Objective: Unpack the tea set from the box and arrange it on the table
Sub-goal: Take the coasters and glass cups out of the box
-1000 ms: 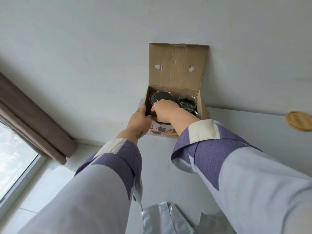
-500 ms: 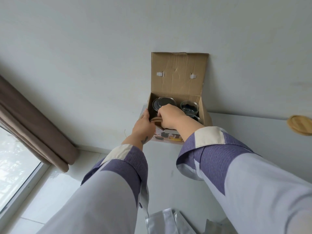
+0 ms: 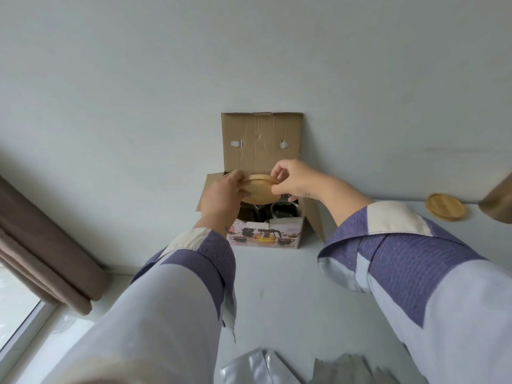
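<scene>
Box (image 3: 263,236) contents mostly hidden behind hands and a wooden disc (image 3: 259,189); foil bags (image 3: 257,368) cut off below.

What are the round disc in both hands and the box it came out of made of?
The disc looks like pale bamboo or wood, matte with faint grain. The box is brown corrugated cardboard, creased inside its lid, with a glossy printed front. The left hand and right hand pinch the disc's edges.

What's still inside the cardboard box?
Inside the cardboard box, one glass cup shows, with dark shapes left of it. The wooden coaster held by both hands covers the back.
</scene>
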`<state>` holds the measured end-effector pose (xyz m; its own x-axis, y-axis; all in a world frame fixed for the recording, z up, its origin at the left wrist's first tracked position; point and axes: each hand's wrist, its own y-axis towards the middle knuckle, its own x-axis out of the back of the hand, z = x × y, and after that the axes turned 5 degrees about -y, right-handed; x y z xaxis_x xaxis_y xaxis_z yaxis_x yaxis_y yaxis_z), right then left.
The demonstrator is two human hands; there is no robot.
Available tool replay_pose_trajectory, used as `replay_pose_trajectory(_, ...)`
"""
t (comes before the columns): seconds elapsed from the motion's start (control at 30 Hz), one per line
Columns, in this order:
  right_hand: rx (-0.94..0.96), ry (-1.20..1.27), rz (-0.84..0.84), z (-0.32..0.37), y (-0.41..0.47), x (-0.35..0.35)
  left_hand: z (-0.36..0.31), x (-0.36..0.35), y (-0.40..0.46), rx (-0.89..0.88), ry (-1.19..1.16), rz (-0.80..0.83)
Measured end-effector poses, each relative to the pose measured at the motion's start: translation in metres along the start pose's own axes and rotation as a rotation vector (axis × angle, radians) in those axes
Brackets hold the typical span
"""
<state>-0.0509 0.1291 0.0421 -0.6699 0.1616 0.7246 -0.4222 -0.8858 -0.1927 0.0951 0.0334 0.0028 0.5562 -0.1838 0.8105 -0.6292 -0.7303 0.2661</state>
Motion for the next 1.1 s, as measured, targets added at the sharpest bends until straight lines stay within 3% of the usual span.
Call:
replay_pose_trajectory(0.17,-0.284,0.284,0.234,-0.038,-0.027,0.030,-0.048,-0.008,0.001,-0.473,0.172,-0.012)
replay_pose_trajectory(0.33,-0.296,0.464,0.168,-0.088,-0.055,0.048,-0.094,-0.044,-0.003,-0.653,0.123,0.078)
replay_pose_trajectory(0.43,-0.332,0.468,0.040,-0.122,-0.068,0.057,-0.123,-0.075,-0.009,-0.548,-0.005,0.114)
replay_pose_trajectory(0.53,-0.409,0.260,-0.087,-0.156,-0.080,0.066,-0.145,-0.114,-0.012,-0.344,-0.058,0.214)
replay_pose_trajectory(0.7,-0.549,0.035,-0.293,-0.222,-0.089,0.070,-0.165,-0.184,-0.020,-0.237,0.068,0.425)
replay_pose_trajectory(0.93,-0.557,-0.155,-0.358,-0.316,-0.059,0.074,-0.184,-0.268,-0.020,-0.041,0.293,0.866)
replay_pose_trajectory(1.1,-0.553,-0.195,-0.414,-0.358,-0.021,0.080,-0.186,-0.290,-0.013,0.007,0.407,0.948)
